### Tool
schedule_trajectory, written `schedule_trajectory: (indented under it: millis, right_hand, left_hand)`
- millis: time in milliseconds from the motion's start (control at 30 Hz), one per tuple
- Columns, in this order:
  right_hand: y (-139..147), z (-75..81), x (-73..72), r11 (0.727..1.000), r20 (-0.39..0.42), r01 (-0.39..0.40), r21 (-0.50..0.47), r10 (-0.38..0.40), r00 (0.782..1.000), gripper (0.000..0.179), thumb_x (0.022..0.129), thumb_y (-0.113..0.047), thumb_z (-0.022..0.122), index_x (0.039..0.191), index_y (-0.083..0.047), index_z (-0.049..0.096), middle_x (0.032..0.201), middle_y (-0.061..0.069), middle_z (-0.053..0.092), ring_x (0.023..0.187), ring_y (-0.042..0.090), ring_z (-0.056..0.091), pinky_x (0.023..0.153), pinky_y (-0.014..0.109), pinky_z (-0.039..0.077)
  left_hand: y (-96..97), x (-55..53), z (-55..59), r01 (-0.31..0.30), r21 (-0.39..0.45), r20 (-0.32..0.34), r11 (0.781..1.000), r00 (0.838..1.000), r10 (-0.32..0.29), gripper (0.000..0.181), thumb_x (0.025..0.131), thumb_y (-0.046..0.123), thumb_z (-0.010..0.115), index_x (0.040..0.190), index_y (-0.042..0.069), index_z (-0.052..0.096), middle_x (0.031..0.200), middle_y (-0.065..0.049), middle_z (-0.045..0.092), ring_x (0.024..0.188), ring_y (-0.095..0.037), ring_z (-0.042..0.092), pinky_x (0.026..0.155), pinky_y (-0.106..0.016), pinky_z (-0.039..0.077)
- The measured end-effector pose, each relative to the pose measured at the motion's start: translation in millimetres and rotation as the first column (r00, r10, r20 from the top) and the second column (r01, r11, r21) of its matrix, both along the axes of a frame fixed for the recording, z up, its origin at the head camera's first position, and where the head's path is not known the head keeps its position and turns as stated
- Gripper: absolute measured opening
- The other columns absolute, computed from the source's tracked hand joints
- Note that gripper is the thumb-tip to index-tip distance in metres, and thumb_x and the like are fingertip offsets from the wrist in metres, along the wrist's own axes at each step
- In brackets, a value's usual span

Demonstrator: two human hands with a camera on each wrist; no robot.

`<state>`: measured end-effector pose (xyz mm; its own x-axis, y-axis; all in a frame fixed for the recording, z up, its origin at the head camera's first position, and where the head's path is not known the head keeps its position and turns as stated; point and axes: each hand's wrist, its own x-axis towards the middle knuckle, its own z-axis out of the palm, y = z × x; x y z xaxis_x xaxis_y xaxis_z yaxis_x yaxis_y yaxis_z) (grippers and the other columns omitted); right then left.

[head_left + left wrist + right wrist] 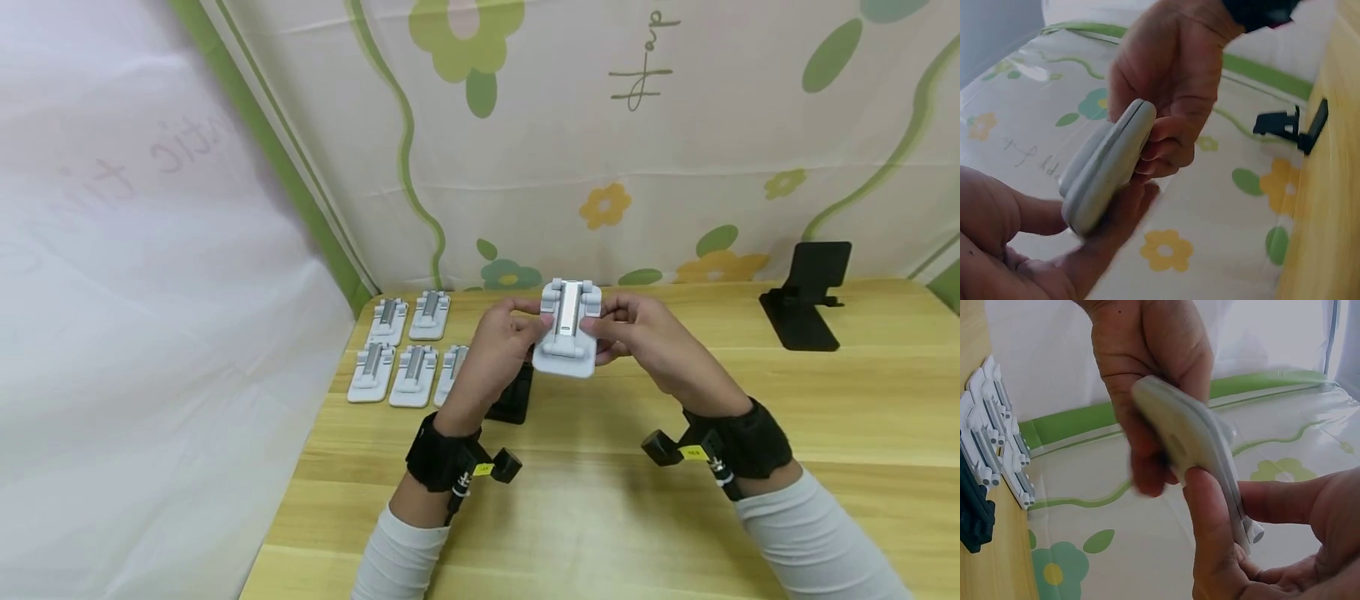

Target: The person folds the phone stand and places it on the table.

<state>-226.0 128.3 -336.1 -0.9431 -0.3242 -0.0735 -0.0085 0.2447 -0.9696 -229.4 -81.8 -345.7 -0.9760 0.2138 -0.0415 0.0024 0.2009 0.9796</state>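
Both hands hold a folded white phone stand (566, 333) up over the table, its grey metal strip facing the head view. My left hand (504, 346) pinches its left edge, thumb on the front. On the opposite edge my right hand (648, 346) grips it the same way. In the left wrist view the phone stand (1110, 165) appears edge-on between the two hands. The right wrist view shows the back of the phone stand (1182, 434), with fingers (1207, 500) of the right hand against it.
Several folded white phone stands (412, 375) lie in two rows at the table's left. Partly behind the left forearm lies a folded black phone stand (513, 396). An unfolded black phone stand (817, 275) stands at the back right. A flowered curtain (525, 167) hangs behind the table (585, 517).
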Motion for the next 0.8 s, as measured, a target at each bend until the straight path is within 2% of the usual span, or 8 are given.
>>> schedule_trajectory:
  millis: [100, 233, 333, 400, 467, 600, 700, 800]
  right_hand:
    - [0.1, -1.2, 0.1, 1.0, 0.003, 0.006, -0.007, -0.006, 1.0, 0.031, 0.105, -0.014, 0.056, 0.122, 0.011, 0.05, 0.106, 0.017, 0.063, 0.081, 0.016, 0.071, 0.075, 0.029, 0.062]
    - [-1.4, -2.4, 0.7, 1.0, -0.001, 0.006, 0.005, -0.006, 1.0, 0.029, 0.104, -0.016, 0.06, 0.118, 0.009, 0.053, 0.106, 0.015, 0.065, 0.084, 0.017, 0.07, 0.077, 0.03, 0.062]
    - [-3.5, -3.5, 1.6, 1.0, -0.016, 0.007, 0.02, -0.006, 1.0, 0.031, 0.102, -0.019, 0.065, 0.114, 0.008, 0.055, 0.105, 0.013, 0.065, 0.086, 0.015, 0.068, 0.076, 0.029, 0.06]
    - [-5.0, -4.2, 2.3, 1.0, -0.026, 0.008, 0.018, -0.007, 1.0, 0.031, 0.101, -0.019, 0.066, 0.112, 0.008, 0.056, 0.105, 0.013, 0.065, 0.086, 0.015, 0.068, 0.075, 0.029, 0.061]
    - [-6.1, -4.9, 2.6, 1.0, -0.033, 0.009, 0.011, -0.008, 0.999, 0.031, 0.101, -0.018, 0.066, 0.112, 0.008, 0.055, 0.106, 0.014, 0.063, 0.086, 0.015, 0.068, 0.075, 0.03, 0.061]
    - [-6.6, -5.0, 2.0, 1.0, -0.042, -0.009, 0.017, 0.01, 0.999, 0.036, 0.102, -0.017, 0.064, 0.123, 0.009, 0.051, 0.112, 0.019, 0.062, 0.091, 0.018, 0.068, 0.08, 0.03, 0.062]
    - [-3.2, -4.0, 1.3, 0.997, -0.049, -0.018, 0.081, 0.022, 0.999, 0.049, 0.105, -0.025, 0.06, 0.139, 0.006, 0.043, 0.123, 0.022, 0.061, 0.102, 0.023, 0.067, 0.088, 0.032, 0.06]
    - [7.3, -2.2, 2.5, 0.989, -0.058, -0.009, 0.145, 0.017, 0.998, 0.061, 0.106, -0.035, 0.057, 0.15, 0.0, 0.033, 0.135, 0.022, 0.056, 0.116, 0.028, 0.063, 0.099, 0.038, 0.055]
  left_hand:
    - [8.1, 12.2, 2.5, -0.062, -0.219, -0.125, 0.974, 0.992, 0.035, 0.054, 0.103, 0.046, 0.059, 0.14, 0.006, 0.055, 0.121, -0.006, 0.066, 0.101, -0.017, 0.064, 0.079, -0.031, 0.055]
    - [20.2, 27.8, 1.0, -0.16, -0.499, -0.297, 0.852, 0.955, 0.005, 0.084, 0.088, 0.066, 0.07, 0.14, 0.003, 0.052, 0.12, -0.006, 0.05, 0.099, -0.017, 0.049, 0.071, -0.027, 0.048]
    - [26.8, 32.1, -3.0, -0.251, -0.592, -0.403, 0.766, 0.915, -0.012, 0.087, 0.081, 0.067, 0.077, 0.131, 0.0, 0.053, 0.111, -0.006, 0.044, 0.095, -0.019, 0.041, 0.065, -0.025, 0.041]
    - [28.5, 31.7, -5.1, -0.282, -0.585, -0.441, 0.76, 0.897, -0.006, 0.083, 0.08, 0.065, 0.079, 0.126, 0.0, 0.055, 0.106, -0.006, 0.045, 0.093, -0.019, 0.041, 0.065, -0.024, 0.039]
    - [28.4, 29.7, -6.2, -0.293, -0.568, -0.451, 0.769, 0.893, 0.007, 0.077, 0.079, 0.062, 0.081, 0.122, 0.002, 0.058, 0.105, -0.004, 0.047, 0.092, -0.018, 0.043, 0.066, -0.024, 0.039]
    - [22.5, 17.3, -9.4, -0.291, -0.515, -0.406, 0.806, 0.911, 0.069, 0.073, 0.077, 0.057, 0.085, 0.123, 0.004, 0.061, 0.108, -0.005, 0.055, 0.09, -0.017, 0.051, 0.067, -0.027, 0.045]
    - [10.9, -3.3, -17.5, -0.308, -0.493, -0.352, 0.814, 0.926, 0.138, 0.069, 0.075, 0.05, 0.087, 0.123, 0.006, 0.062, 0.109, -0.005, 0.058, 0.088, -0.018, 0.056, 0.067, -0.029, 0.049]
    - [-4.2, -32.2, -29.6, -0.349, -0.518, -0.329, 0.781, 0.924, 0.195, 0.059, 0.073, 0.044, 0.088, 0.112, 0.007, 0.066, 0.102, -0.006, 0.063, 0.082, -0.021, 0.061, 0.059, -0.032, 0.052]
